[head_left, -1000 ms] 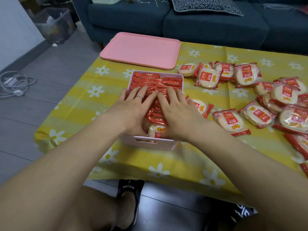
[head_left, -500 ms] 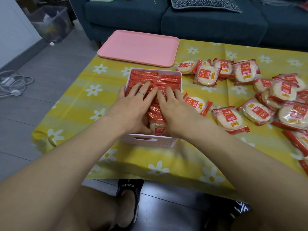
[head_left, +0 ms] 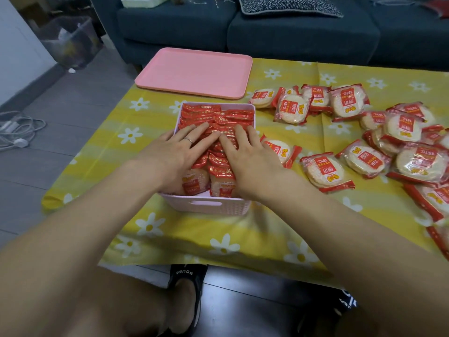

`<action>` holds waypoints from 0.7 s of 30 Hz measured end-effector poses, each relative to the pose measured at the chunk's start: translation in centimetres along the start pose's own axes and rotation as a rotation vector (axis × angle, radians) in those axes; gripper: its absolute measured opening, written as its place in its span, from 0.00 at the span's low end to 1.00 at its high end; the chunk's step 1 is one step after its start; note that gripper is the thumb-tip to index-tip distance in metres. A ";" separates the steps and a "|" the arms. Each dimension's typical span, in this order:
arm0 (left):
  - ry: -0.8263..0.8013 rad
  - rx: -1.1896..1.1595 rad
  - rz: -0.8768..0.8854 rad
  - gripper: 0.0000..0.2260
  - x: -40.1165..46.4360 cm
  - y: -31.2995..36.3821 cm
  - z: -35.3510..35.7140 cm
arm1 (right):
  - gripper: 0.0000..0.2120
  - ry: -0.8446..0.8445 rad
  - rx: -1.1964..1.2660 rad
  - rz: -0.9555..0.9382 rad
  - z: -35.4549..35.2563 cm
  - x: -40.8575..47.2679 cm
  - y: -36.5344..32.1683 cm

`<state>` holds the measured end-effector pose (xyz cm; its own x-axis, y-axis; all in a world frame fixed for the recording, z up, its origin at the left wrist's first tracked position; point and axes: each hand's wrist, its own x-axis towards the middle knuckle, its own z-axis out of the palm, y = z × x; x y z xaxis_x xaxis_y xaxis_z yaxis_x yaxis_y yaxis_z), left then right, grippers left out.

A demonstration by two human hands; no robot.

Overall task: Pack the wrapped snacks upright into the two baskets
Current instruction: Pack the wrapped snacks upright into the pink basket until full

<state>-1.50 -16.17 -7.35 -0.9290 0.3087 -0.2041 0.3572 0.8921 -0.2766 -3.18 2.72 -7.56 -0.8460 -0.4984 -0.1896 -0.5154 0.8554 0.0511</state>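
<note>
Left hand (head_left: pixel 175 154) and right hand (head_left: pixel 250 156) lie flat, fingers straight, side by side on upright snacks (head_left: pixel 218 120) filling the pink basket (head_left: pixel 206 205), hiding the middle rows. Loose packets (head_left: pixel 325 170) lie right, some cut off.

Illumination is soft, even and moderately dim. The tablecloth (head_left: pixel 291 215) is the brightest area; the sofa (head_left: pixel 291 37) and the floor under the table fall into deep shade. Shadows are faint and diffuse. Small glints appear on the snack wrappers (head_left: pixel 323 170). Wide-angle distortion bends the frame edges and enlarges the near forearms. Focus is slightly soft throughout.
</note>
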 end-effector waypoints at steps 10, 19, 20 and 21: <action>0.107 -0.014 -0.110 0.58 -0.5 0.5 -0.1 | 0.56 -0.057 -0.001 0.003 -0.2 0.5 0.2; 0.051 -0.033 -0.211 0.53 -0.5 0.5 -0.1 | 0.61 -0.113 0.067 -0.016 -0.4 0.5 0.5; 0.033 -0.063 -0.217 0.54 -0.5 0.5 -0.4 | 0.62 -0.112 0.095 -0.024 -0.6 0.4 0.6; 0.006 -0.098 -0.218 0.55 -0.5 0.5 -0.9 | 0.62 -0.105 0.121 -0.031 -0.7 0.2 0.8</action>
<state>-0.93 -15.55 -6.50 -0.9838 0.1065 -0.1441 0.1369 0.9656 -0.2211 -3.88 3.15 -6.87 -0.8076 -0.5132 -0.2906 -0.5158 0.8535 -0.0737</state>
